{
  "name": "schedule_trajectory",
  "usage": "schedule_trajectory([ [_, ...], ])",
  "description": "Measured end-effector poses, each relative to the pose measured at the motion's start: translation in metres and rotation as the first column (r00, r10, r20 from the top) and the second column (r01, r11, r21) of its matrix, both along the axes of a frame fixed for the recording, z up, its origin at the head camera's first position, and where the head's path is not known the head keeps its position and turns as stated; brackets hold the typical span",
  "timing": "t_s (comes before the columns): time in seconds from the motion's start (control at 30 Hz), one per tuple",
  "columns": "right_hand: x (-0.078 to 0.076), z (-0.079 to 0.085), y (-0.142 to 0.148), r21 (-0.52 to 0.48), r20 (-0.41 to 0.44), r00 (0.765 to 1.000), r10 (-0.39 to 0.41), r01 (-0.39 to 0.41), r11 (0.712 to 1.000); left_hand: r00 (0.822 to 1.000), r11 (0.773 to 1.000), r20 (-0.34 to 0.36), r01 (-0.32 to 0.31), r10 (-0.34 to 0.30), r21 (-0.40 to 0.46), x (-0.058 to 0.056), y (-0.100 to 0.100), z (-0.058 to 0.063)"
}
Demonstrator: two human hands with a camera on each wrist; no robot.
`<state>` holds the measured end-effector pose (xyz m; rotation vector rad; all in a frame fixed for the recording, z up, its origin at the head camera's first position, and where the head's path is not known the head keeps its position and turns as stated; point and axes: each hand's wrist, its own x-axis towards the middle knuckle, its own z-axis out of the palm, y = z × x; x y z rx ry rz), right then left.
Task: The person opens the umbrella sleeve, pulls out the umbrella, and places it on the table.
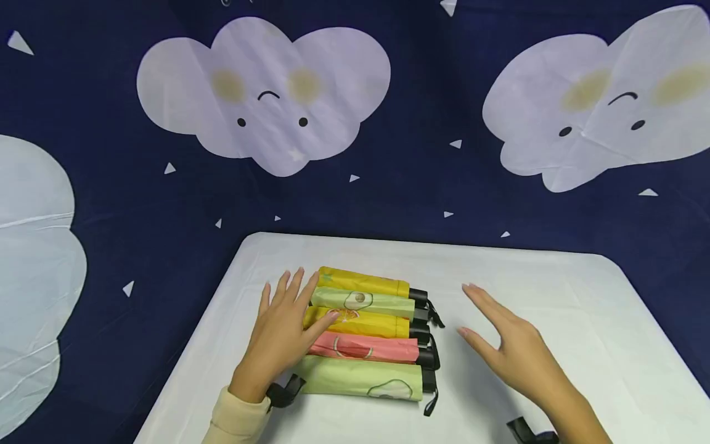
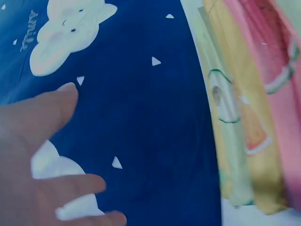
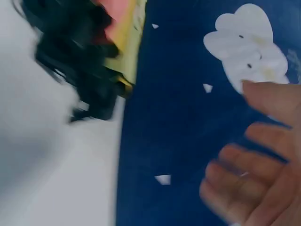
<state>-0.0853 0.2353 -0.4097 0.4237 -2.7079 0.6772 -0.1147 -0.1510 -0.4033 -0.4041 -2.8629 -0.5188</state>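
Several folded umbrellas lie side by side in a row on the white table, their black handles with wrist straps toward the right. From back to front in the head view come a yellow umbrella (image 1: 366, 282), a green avocado-print umbrella (image 1: 388, 303), a yellow umbrella with orange slices (image 1: 383, 324), a pink umbrella (image 1: 388, 349) and a larger light green umbrella (image 1: 344, 376). My left hand (image 1: 285, 333), fingers spread, overlaps their left ends in the head view. Off to the right of the handles, my right hand (image 1: 513, 342) has its fingers extended with nothing in them.
The white table (image 1: 554, 283) has rounded far corners. Behind it hangs a dark blue cloth (image 1: 421, 185) printed with white clouds (image 1: 266, 68) and small triangles. Black straps (image 1: 285, 391) are around both wrists.
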Motion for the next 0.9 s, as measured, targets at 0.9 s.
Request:
schedule_trajectory([
  [0.9, 0.029, -0.118, -0.018, -0.721, 0.376, 0.882, 0.284, 0.086, 0.687, 0.981, 0.510, -0.044, 0.137, -0.190, 0.849, 0.047, -0.050, -0.126],
])
